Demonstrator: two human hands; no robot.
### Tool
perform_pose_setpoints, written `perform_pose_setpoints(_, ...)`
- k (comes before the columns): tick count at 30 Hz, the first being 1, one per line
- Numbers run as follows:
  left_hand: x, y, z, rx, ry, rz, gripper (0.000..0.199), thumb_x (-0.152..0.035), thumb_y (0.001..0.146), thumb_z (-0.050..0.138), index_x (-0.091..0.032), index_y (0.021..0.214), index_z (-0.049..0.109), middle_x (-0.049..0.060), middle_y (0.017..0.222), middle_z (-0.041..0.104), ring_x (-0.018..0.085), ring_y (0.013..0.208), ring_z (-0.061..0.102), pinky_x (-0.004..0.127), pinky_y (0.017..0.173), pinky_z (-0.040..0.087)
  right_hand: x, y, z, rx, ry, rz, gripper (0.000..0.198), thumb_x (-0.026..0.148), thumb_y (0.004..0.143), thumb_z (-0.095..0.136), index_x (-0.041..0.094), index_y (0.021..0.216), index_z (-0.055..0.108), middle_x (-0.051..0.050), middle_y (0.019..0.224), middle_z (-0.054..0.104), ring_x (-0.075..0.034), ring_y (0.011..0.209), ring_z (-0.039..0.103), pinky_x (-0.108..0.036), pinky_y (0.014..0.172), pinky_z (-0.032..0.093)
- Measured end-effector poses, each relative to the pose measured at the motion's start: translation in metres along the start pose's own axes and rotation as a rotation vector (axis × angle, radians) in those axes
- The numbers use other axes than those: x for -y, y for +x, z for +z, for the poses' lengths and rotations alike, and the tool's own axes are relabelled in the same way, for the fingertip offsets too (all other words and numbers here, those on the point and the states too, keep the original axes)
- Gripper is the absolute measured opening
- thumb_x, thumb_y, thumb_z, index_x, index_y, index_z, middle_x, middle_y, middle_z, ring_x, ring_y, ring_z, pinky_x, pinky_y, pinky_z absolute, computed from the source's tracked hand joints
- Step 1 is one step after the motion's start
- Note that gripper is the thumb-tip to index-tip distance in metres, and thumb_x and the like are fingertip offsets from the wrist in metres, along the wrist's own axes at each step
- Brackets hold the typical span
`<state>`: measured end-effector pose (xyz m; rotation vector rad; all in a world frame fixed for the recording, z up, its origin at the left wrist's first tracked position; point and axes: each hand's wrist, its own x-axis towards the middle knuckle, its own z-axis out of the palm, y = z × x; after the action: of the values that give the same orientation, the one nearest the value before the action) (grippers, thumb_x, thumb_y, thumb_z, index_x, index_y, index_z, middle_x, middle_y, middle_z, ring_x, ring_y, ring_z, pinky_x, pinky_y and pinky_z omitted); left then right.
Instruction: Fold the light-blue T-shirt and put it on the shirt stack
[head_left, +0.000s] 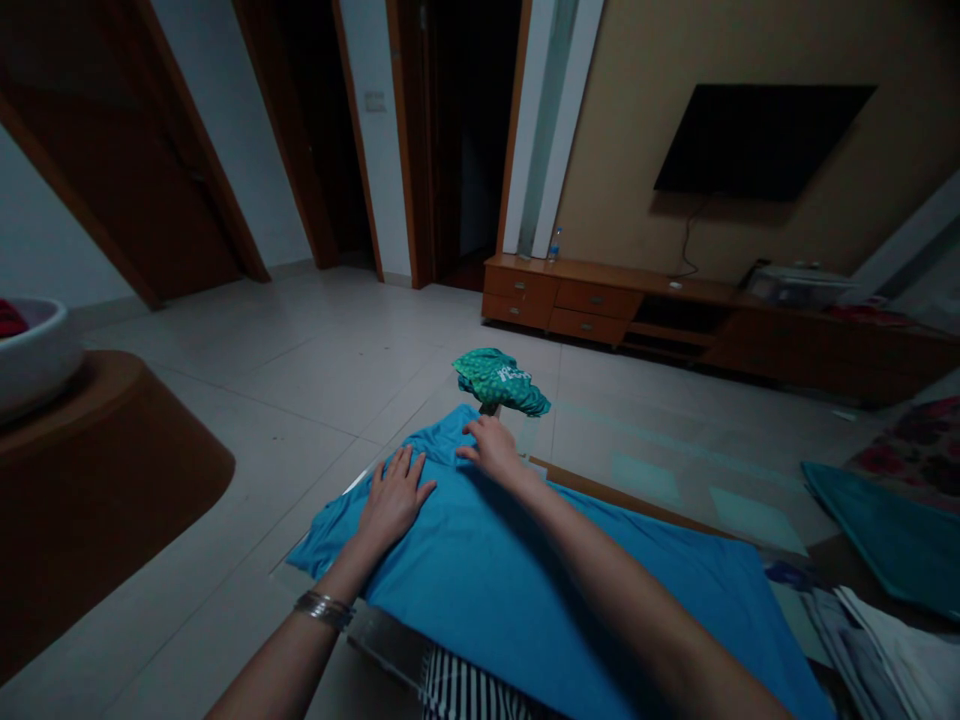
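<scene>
A blue T-shirt or similar garment [510,570] lies spread along a glass-topped table, with creases near its far left end. My left hand [394,500] rests flat on that end, fingers spread, a silver bracelet on the wrist. Just to the right, my right hand [491,450] hovers over or lightly touches the fabric. Its fingers are bent, and a gap shows between thumb and forefinger. Beyond it is a bunched green patterned cloth item [502,380] with white lettering, a dark piece beneath it; what supports it is unclear.
Folded grey and white clothes [885,640] lie at the lower right, near a teal cushion or cloth [889,540]. On the left, a white basin [37,355] stands on a brown rounded surface [120,450]. A low wooden cabinet [592,300] runs below a wall-mounted television [757,140].
</scene>
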<state>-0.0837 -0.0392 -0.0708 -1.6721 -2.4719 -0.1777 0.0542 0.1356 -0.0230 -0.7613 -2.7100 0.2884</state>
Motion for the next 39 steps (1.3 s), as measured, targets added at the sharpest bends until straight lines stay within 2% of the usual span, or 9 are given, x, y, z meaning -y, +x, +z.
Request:
perform_pose_setpoints(2,0.0,0.0,0.0,-0.006,0.016,-0.007,0.058,-0.049,0.095,0.037,-0.018,0.143,0.043,0.016,0.153,0.03,0.03,0.141,0.028,0.051,0.113,0.022,0.005,0.001,0.008,0.084,0.017,0.012,0.031,0.037,0.083,0.063,0.023,0.11,0.064,-0.008,0.11,0.064,-0.024,0.108,0.054,-0.031,0.088,0.041)
perform_pose_setpoints(7,0.001,0.0,0.002,-0.013,0.048,-0.014,0.06,-0.05,0.094,0.037,-0.015,0.143,0.043,0.017,0.152,0.032,0.031,0.14,0.03,0.05,0.112,0.024,-0.02,-0.001,0.014,0.066,0.07,0.57,0.029,0.026,0.088,0.048,0.022,0.114,0.061,-0.007,0.111,0.068,-0.021,0.102,0.062,-0.027,0.079,0.044)
perform_pose_setpoints(10,0.0,0.0,0.005,-0.024,0.045,-0.021,0.061,-0.05,0.094,0.038,-0.013,0.142,0.043,0.018,0.151,0.033,0.031,0.14,0.03,0.05,0.112,0.023,-0.041,-0.006,0.005,0.117,0.055,0.721,0.037,0.025,0.086,0.05,0.019,0.121,0.057,-0.011,0.109,0.069,-0.022,0.101,0.064,-0.028,0.075,0.046)
perform_pose_setpoints(15,0.007,0.005,0.005,-0.006,0.02,0.005,0.06,-0.051,0.094,0.039,-0.014,0.14,0.045,0.017,0.15,0.036,0.032,0.138,0.032,0.051,0.111,0.026,-0.054,-0.004,-0.01,0.147,0.007,0.653,0.029,0.028,0.085,0.054,0.016,0.109,0.067,-0.016,0.112,0.067,-0.026,0.105,0.062,-0.031,0.078,0.046)
perform_pose_setpoints(18,0.016,0.015,0.001,0.029,-0.027,0.021,0.054,-0.051,0.094,0.038,-0.018,0.135,0.051,0.014,0.146,0.043,0.031,0.132,0.04,0.049,0.104,0.034,-0.051,0.013,-0.008,0.116,-0.009,0.509,0.033,0.037,0.09,0.049,0.015,0.105,0.069,-0.017,0.115,0.065,-0.025,0.106,0.06,-0.031,0.081,0.045)
perform_pose_setpoints(21,0.02,0.023,-0.001,0.034,-0.055,0.029,0.049,-0.047,0.095,0.039,-0.018,0.131,0.054,0.014,0.143,0.047,0.029,0.129,0.044,0.047,0.101,0.038,-0.041,0.043,0.004,0.115,0.006,0.357,0.033,0.037,0.093,0.046,0.016,0.105,0.069,-0.014,0.111,0.066,-0.022,0.104,0.06,-0.029,0.084,0.045)
perform_pose_setpoints(29,0.012,0.019,0.01,-0.011,-0.003,0.005,0.056,-0.046,0.096,0.035,-0.012,0.139,0.046,0.014,0.149,0.039,0.028,0.137,0.035,0.046,0.11,0.032,-0.024,0.119,0.037,0.117,0.039,0.315,0.029,0.026,0.09,0.052,0.011,0.111,0.065,-0.017,0.112,0.065,-0.024,0.102,0.059,-0.031,0.084,0.045)
perform_pose_setpoints(34,0.01,0.018,0.013,-0.024,0.07,-0.07,0.061,-0.049,0.096,0.032,-0.009,0.141,0.043,0.015,0.15,0.037,0.029,0.139,0.032,0.05,0.11,0.031,-0.028,0.132,0.055,0.021,0.04,0.276,0.035,0.015,0.095,0.034,0.01,0.115,0.062,-0.018,0.119,0.06,-0.024,0.109,0.054,-0.032,0.088,0.042)
perform_pose_setpoints(39,0.008,0.019,0.014,-0.02,0.084,-0.095,0.061,-0.049,0.096,0.029,-0.011,0.142,0.042,0.014,0.151,0.034,0.029,0.14,0.03,0.052,0.111,0.028,-0.036,0.132,0.063,0.016,0.07,0.171,0.031,0.024,0.095,0.043,0.014,0.116,0.062,-0.015,0.119,0.061,-0.023,0.112,0.053,-0.031,0.093,0.04)
